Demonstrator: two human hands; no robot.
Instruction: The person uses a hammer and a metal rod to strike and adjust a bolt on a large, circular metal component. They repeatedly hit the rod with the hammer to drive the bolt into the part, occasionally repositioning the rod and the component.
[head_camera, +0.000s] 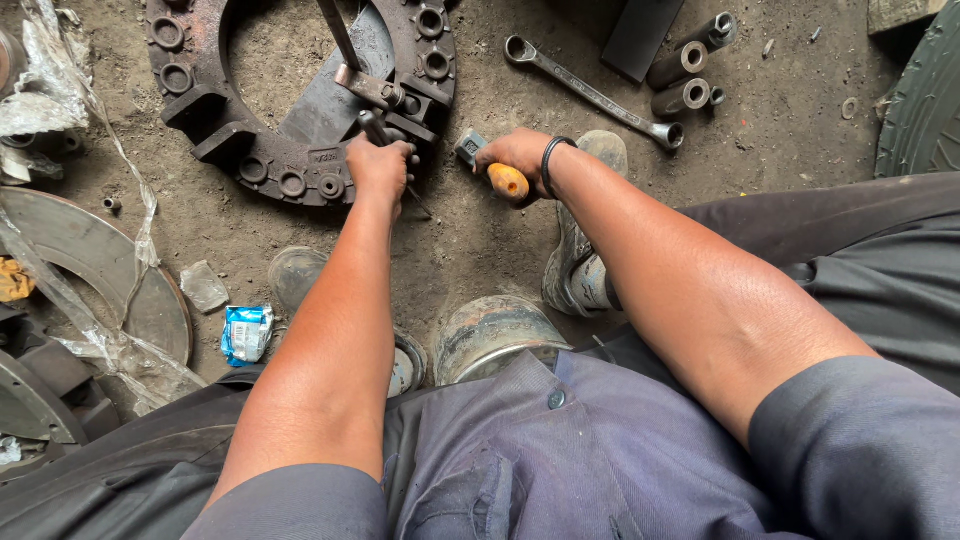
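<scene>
Item one, as I read it from my remote seat: my left hand (380, 165), fingers wrapped tight around a dark metal rod (372, 125) that stands at the near rim of a large rusty clutch pressure plate (300, 160) lying flat on the dirt floor (470, 250). Item two: a small steel lever (368, 87) on the plate just above that hand, with a thin bar (338, 32) rising from it toward the top edge of the view. Item three: my right hand (518, 155), closed on the orange handle (508, 182) of a hammer whose grey head (468, 147) sits just beside the plate's rim, close to the left hand; a black band (548, 165) circles that wrist. Item four: a long combination wrench (590, 92) on the ground beyond the right hand, well apart from the plate. Item five: three dark sockets (690, 75) grouped near the wrench's far end. Item six: a worn shoe (580, 250) under the right forearm. Item seven: a metal can (495, 335) near my lap. Item eight: a small blue and white packet (246, 332) on the floor left of my left forearm. Item nine: a grey disc (90, 260) partly covered by crumpled clear plastic (120, 340) at the left edge
</scene>
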